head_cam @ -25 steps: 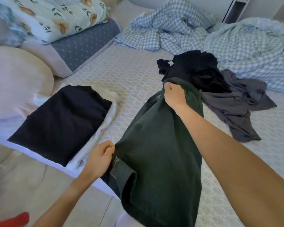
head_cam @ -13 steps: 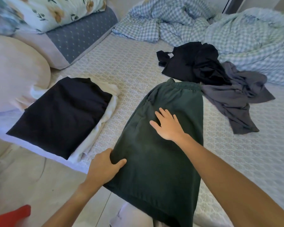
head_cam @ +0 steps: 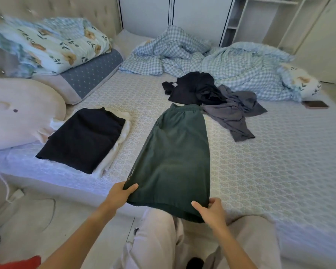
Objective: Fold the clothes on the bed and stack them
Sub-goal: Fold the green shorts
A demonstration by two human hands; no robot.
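My left hand and right hand each pinch a hem corner of the long, soft dark-green cotton shorts, flat on the lattice-patterned bed sheet.

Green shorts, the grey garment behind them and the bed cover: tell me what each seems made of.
Green shorts: likely a matte woven cotton, slightly faded; it lies flat and has a gathered waistband. Both hands, left and right, pinch its hem.
Grey garment: thin, soft knit, probably jersey; it crumples into loose folds.
Bed cover: seemingly quilted or textured fabric with a repeating pale pattern.
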